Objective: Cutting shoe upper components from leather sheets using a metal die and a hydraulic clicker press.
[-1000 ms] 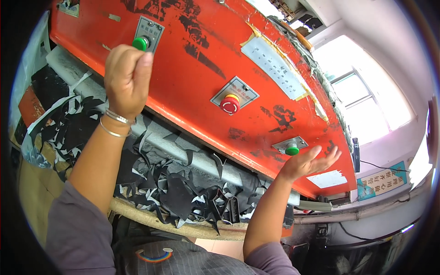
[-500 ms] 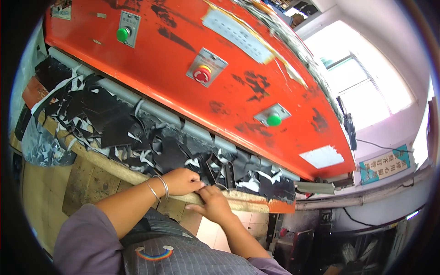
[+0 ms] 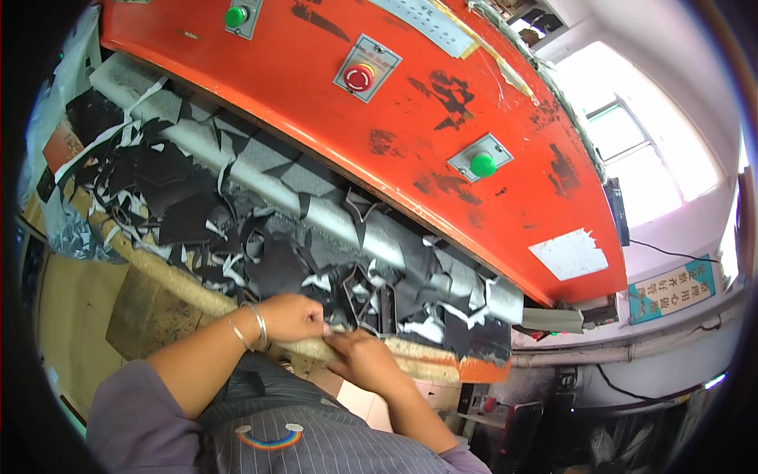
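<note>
Lowered: left hand [image 3: 290, 317], right hand [image 3: 365, 360] | each grip curled, contents unclear | black scraps [image 3: 276, 267] jagged

Bright window [image 3: 626, 141] at upper right, teal-edged sign [image 3: 673, 292] below it, thin black cable [image 3: 667, 251] just above the sign

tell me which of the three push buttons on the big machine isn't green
The middle push button is the one: it is red, while the left push button and right push button are both green.
</note>
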The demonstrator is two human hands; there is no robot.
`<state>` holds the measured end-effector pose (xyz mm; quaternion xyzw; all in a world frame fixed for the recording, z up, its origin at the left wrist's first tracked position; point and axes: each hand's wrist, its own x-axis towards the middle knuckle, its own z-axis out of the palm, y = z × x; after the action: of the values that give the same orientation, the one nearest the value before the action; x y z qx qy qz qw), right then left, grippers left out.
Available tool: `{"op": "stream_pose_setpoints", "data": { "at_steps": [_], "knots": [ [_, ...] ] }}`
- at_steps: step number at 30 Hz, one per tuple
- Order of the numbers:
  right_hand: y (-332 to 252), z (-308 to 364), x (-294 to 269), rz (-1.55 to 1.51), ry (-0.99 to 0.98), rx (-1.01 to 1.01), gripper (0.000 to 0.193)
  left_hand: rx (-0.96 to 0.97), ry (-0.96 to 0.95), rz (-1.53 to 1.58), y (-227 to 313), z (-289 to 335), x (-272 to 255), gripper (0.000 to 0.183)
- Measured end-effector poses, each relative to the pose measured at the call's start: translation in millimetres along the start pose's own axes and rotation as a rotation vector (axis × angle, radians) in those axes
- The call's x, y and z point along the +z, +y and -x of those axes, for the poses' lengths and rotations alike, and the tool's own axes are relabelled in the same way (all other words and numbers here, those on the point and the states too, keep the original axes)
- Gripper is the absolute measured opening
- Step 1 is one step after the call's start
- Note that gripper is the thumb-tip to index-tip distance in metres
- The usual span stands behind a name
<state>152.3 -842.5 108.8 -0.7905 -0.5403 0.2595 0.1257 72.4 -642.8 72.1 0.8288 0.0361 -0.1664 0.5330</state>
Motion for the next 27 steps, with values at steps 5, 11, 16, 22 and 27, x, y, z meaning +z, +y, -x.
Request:
{"op": "stream_pose_setpoints", "data": {
  "at_steps": [5,11,16,22,27],
  "knots": [
    [51,-102,-84,-0.073,0.454,0.015,0.061,-0.048,-0.001,0.765,25,-28,-53,0.019],
    [81,-188,-87,0.269,0.3,0.38,0.068,-0.069,0.484,0.755,11,-125,-84,0.036],
    [113,-168,-91,0.02,0.414,0.184,0.074,-0.065,0.584,0.804,17,-164,-77,0.057],
    [118,-84,-40,-1.043,0.526,-0.129,0.086,0.144,0.168,0.914,9,-169,-18,0.059],
    [111,-40,-24,-1.431,0.476,-0.133,0.087,0.12,0.283,1.155,10,-130,28,0.047]
  ]
}}
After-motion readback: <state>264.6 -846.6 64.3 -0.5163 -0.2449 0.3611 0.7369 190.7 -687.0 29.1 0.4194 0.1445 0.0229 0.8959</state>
